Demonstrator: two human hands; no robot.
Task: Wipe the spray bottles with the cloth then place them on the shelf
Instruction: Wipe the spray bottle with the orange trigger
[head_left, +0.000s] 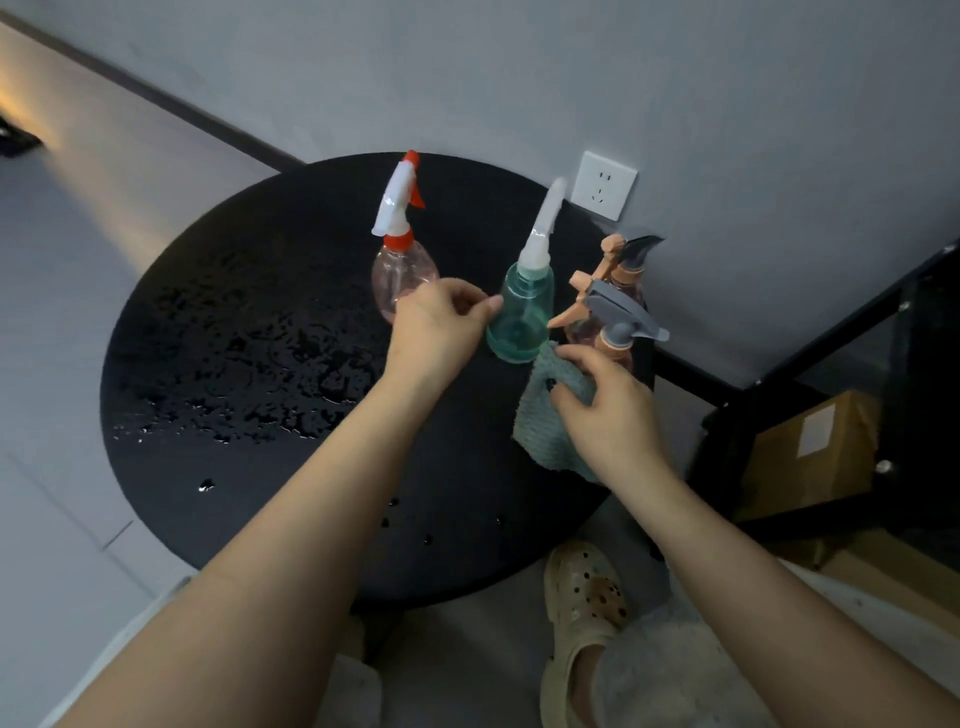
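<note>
Starting on the green bottle (521, 317) mid-counter (249, 322) — left hand (439, 325) pinching its side, right hand (605, 402) clenched on the cloth (545, 431) just beside. Next, probably: firmer grip, lift, wipe — shelf (810, 374) waiting at right.

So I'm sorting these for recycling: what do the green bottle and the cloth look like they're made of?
The green bottle looks like thin translucent plastic, glossy: light passes through its teal body, and its white nozzle is opaque. The cloth in the right hand seems a soft, matte, nubby textile, possibly microfibre; it bunches and drapes limply.
</note>
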